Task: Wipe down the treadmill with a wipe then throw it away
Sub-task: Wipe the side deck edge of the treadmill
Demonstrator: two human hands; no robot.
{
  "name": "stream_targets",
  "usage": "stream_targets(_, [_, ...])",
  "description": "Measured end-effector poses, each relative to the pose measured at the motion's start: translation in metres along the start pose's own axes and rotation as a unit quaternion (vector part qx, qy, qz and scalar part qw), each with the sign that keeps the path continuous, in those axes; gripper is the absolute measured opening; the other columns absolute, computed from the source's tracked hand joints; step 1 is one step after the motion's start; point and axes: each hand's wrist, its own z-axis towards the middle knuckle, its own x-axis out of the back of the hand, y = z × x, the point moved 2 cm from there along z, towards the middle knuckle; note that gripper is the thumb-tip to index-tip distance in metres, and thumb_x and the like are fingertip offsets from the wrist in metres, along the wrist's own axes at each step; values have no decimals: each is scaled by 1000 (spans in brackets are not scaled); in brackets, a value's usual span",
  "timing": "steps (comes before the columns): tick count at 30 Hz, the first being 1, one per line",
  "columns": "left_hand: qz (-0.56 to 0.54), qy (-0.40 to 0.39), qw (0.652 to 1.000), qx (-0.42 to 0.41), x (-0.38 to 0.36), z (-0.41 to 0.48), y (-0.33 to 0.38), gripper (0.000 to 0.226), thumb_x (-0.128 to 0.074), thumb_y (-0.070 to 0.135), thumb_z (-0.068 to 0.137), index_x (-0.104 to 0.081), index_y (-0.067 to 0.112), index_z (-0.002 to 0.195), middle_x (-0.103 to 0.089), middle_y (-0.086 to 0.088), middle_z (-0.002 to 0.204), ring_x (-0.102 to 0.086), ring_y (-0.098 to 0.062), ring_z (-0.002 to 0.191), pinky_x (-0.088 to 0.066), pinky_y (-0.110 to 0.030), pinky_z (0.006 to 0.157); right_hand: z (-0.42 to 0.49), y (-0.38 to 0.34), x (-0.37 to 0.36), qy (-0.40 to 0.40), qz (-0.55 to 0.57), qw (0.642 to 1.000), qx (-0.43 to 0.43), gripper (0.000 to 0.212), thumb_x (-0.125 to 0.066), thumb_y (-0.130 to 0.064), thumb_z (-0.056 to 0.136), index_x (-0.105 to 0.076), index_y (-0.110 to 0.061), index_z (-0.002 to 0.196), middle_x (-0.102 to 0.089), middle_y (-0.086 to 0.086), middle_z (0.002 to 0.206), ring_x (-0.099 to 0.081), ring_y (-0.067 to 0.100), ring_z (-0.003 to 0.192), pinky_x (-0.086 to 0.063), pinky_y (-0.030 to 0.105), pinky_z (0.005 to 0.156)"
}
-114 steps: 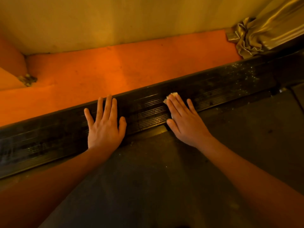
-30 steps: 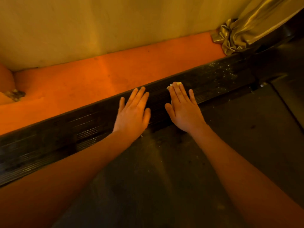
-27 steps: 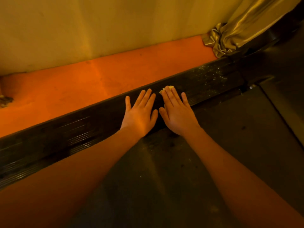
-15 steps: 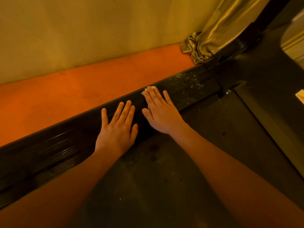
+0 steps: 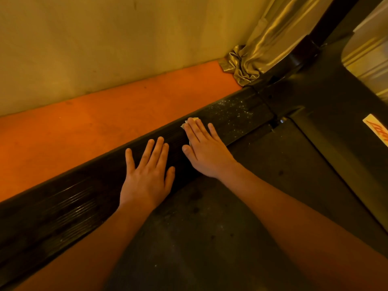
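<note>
Pressure comes through the flat right hand (image 5: 204, 152), whose straight fingers pin the wipe (image 5: 190, 121) against the side rail (image 5: 69, 206) of the treadmill (image 5: 315, 127). Only a pale edge of the wipe shows past the fingertips and beside the thumb. Spread flat rather than bunched, it likely covers more of the ribbed rail per stroke. The left hand (image 5: 147, 175) lies just beside the right one, palm down with fingers extended on the same rail. It holds nothing and is apparently there to brace the leaning body. Just ahead of the right fingertips, pale dust specks (image 5: 233, 112) dot the rail, probably the next stretch to clean. The belt (image 5: 210, 238) lies under both forearms.
</note>
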Motion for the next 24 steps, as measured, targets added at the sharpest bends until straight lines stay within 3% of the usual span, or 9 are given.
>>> stream_targets(5, [10, -3, 1000, 0, -5, 2, -1, 66, 3, 54, 102, 10, 24, 160, 23, 3, 165, 23, -16, 151, 9, -61, 121, -31, -9, -13, 26, 67, 997, -37, 66, -20, -47, 111, 5, -18, 164, 16, -1, 171, 24, 14, 155, 18, 38, 123])
stream_targets(8, [17, -15, 1000, 3, -5, 1, 0, 64, 4, 53, 102, 15, 24, 157, 26, 3, 164, 26, -17, 149, 12, -61, 120, -45, -9, -19, 14, 53, 998, -42, 66, -21, -46, 110, 6, -18, 164, 17, -2, 171, 25, 13, 154, 19, 36, 122])
stream_targets(13, [11, -16, 1000, 2, -2, 1, 2, 66, -5, 55, 102, 20, 25, 155, 30, 4, 162, 29, -16, 148, 12, -61, 120, 1, 9, -2, 18, 40, 998, -40, 64, -19, -45, 111, 3, -17, 164, 12, 2, 172, 18, 17, 156, 10, 46, 127])
stream_targets(17, [8, -13, 1000, 2, -1, 2, 2, 62, 3, 52, 103, 17, 25, 156, 28, 4, 163, 26, -16, 150, 11, -61, 121, -5, 10, -4, 31, 56, 997, -50, 64, -18, -45, 111, 4, -17, 164, 13, 0, 172, 20, 15, 156, 11, 46, 127])
stream_targets(21, [15, -35, 999, 7, -1, 3, 5, 65, 6, 53, 100, 26, 24, 154, 36, 3, 160, 31, -18, 149, 13, -62, 120, -30, 10, -12, 23, 32, 998, -50, 66, -17, -47, 110, 4, -15, 164, 14, 2, 171, 21, 17, 156, 15, 42, 125])
stream_targets(24, [11, -17, 1000, 2, -4, 3, 3, 68, 10, 55, 96, 20, 23, 156, 30, 3, 162, 27, -19, 151, 13, -63, 119, -7, 20, -1, 12, 12, 999, -29, 66, -16, -47, 111, 2, -14, 164, 11, 3, 172, 17, 19, 157, 13, 44, 126])
